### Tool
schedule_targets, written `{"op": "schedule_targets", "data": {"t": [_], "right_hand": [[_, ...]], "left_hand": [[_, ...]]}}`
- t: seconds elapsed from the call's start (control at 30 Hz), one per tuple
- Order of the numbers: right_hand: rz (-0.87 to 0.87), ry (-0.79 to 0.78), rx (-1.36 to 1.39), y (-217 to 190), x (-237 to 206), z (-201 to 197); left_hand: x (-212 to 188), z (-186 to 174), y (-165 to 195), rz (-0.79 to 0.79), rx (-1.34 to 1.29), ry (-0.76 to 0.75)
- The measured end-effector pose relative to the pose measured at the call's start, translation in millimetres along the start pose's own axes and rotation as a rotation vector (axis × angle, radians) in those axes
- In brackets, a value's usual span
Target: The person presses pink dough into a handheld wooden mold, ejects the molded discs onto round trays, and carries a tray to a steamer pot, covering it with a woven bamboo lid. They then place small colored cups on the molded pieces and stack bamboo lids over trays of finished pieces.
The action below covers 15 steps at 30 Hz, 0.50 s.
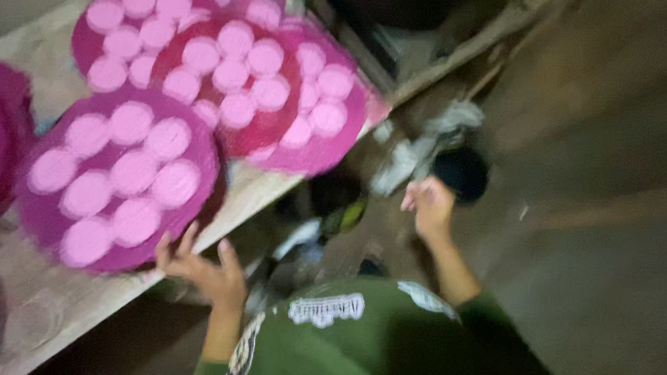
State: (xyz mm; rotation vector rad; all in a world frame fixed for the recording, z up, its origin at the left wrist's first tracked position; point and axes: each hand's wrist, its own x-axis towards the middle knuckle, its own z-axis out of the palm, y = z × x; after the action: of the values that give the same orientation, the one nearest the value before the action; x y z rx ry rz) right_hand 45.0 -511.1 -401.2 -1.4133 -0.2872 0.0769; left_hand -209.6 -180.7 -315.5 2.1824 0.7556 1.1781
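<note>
Wooden bench [61, 302], pale and worn, runs diagonally at your left and carries at least 4 round magenta trays, overlapping so they fit the narrow top. Dim brown floor [612, 248] fills your right; crumpled pale rags [415, 150] and a dark round object [462, 171] lie on it beside the bench. The nearest tray [117, 180] overhangs the bench edge and holds 9 light pink discs [133, 171] packed side by side. Your left hand [204, 268] touches its rim, fingers spread, grip open. Your right hand [428, 206] hangs over the floor, fingers curled; blur prevents telling whether it holds anything.
</note>
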Motion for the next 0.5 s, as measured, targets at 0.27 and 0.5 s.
{"op": "schedule_targets", "data": {"t": [0.27, 0.5], "right_hand": [[-0.069, -0.329, -0.157, -110, 197, -46], [-0.543, -0.440, -0.487, -174, 391, 17]], "left_hand": [[7, 127, 109, -0.073, -0.049, -0.040], [16, 175, 121, -0.096, 0.015, -0.005]]}}
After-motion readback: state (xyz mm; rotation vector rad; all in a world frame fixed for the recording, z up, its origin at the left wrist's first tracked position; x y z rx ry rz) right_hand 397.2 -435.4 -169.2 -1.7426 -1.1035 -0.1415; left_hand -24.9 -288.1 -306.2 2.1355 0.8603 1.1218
